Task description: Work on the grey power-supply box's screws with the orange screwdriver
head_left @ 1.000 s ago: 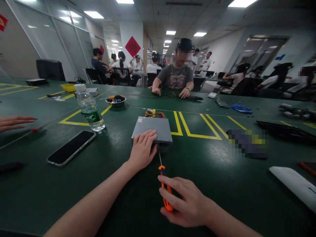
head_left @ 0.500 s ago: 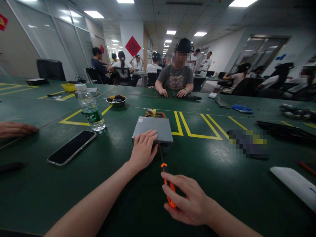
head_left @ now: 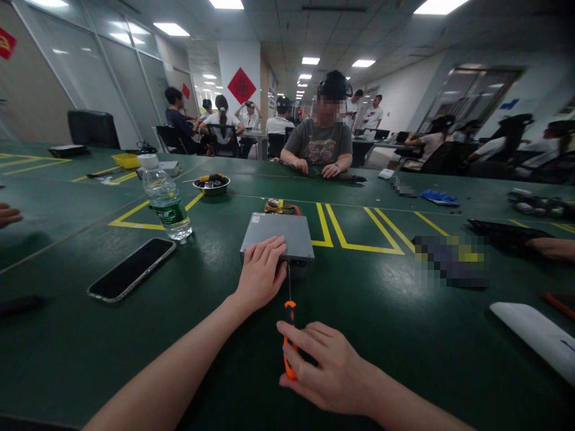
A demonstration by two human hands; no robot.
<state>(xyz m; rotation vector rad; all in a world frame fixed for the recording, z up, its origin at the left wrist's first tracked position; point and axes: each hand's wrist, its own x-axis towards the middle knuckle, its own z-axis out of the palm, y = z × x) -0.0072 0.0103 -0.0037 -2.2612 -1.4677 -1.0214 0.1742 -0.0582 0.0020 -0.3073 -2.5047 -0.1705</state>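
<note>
A grey metal box (head_left: 284,234) with coloured wires at its far end lies on the green table (head_left: 386,323). My left hand (head_left: 260,273) rests on its near left corner, fingers curled over the top edge, holding it down. My right hand (head_left: 327,366) grips the orange handle of a screwdriver (head_left: 288,335). Its thin shaft points away from me, with the tip at the box's near face.
A water bottle (head_left: 164,197) and a black phone (head_left: 132,269) sit at the left. A metal bowl (head_left: 211,182) of tools lies beyond. A person sits across the table. Other people's hands show at the far left (head_left: 8,214) and right (head_left: 553,246). A white object (head_left: 533,336) lies near right.
My right hand swung the screwdriver handle leftward, so the shaft now stands straighter toward the box. The hand at the far left drew back. Another hand appeared at the right.
</note>
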